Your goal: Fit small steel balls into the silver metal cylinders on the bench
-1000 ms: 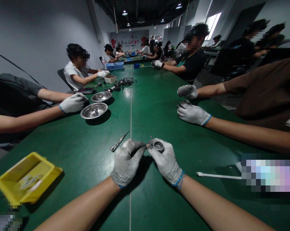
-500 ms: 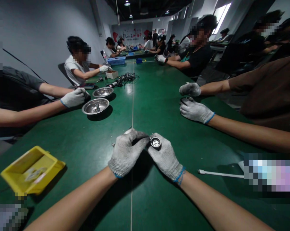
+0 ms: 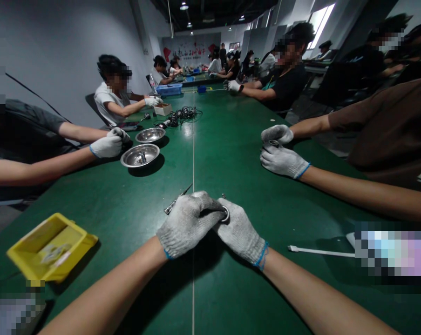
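Note:
My right hand (image 3: pixel 239 229), in a white knit glove, is closed around a small round metal part (image 3: pixel 226 214) with a raised rim. My left hand (image 3: pixel 190 223), gloved too, reaches across with its fingers pinched together over that part. Its fingertips cover most of the part's face, and whatever they may grip is hidden. Just beyond the left hand a slim pointed metal tool (image 3: pixel 178 199) lies on the green table (image 3: pixel 227 298). A tiny metal piece (image 3: pixel 223 195) shows just past the right hand's fingers.
To the left sits a yellow bin (image 3: pixel 79 242) with small pale pieces inside. Two steel bowls (image 3: pixel 126 162) stand beyond it, near a co-worker's gloved hands (image 3: pixel 107 143). On the right are another co-worker's gloved hands (image 3: pixel 283 160) and a white cable (image 3: pixel 322 252). Tangled black cables (image 3: pixel 184 114) lie farther back.
My left fingers have moved right, from beside the round part to over it, covering its face. The pointed tool past my left hand now shows more fully.

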A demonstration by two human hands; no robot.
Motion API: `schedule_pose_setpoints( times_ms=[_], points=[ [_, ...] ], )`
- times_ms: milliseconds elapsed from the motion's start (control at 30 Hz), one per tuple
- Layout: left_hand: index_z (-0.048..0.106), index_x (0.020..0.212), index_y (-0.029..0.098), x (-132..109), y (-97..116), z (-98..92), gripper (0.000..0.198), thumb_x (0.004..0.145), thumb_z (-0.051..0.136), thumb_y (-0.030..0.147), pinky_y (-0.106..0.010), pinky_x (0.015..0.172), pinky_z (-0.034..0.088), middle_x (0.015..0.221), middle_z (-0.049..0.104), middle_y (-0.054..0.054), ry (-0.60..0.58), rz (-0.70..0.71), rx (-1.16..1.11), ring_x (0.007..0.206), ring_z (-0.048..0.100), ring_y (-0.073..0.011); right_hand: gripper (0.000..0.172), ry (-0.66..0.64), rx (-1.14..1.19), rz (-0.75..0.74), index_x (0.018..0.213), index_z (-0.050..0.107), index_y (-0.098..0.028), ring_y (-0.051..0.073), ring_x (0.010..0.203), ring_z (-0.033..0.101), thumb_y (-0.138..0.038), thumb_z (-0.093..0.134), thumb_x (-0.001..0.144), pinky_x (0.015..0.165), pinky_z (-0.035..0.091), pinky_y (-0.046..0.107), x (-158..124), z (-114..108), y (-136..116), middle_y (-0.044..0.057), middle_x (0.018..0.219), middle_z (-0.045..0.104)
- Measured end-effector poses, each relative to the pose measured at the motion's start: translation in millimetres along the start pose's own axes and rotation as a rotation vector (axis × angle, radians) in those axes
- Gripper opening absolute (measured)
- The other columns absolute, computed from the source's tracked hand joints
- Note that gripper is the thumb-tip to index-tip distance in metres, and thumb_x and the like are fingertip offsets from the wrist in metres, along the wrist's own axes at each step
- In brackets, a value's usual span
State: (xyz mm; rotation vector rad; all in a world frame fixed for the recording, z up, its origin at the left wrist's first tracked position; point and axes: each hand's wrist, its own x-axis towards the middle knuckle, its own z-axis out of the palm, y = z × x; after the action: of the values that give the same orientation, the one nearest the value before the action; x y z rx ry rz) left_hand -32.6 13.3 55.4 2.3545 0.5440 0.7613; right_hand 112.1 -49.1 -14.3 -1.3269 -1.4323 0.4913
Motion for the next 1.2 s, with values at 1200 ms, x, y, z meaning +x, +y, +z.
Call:
schedule_pose_setpoints(
  times_ms=[1200],
  points=[
    [0.082, 0.094, 0.021, 0, 22, -3.2, 0.017, 0.091, 0.067, 0.014, -0.031, 0.08, 0.057, 0.094, 0.081, -0.003, -0.133, -0.175, 0.143, 0.086, 0.075, -0.0209, 0.018, 0.054, -0.146, -0.12, 0.069, 0.041, -0.026, 0.019, 0.064, 0.056, -0.016, 0.055, 0.076, 0.06, 0.043, 0.029, 3, -2, 2, 0.001, 0.069, 0.056]
  ],
)
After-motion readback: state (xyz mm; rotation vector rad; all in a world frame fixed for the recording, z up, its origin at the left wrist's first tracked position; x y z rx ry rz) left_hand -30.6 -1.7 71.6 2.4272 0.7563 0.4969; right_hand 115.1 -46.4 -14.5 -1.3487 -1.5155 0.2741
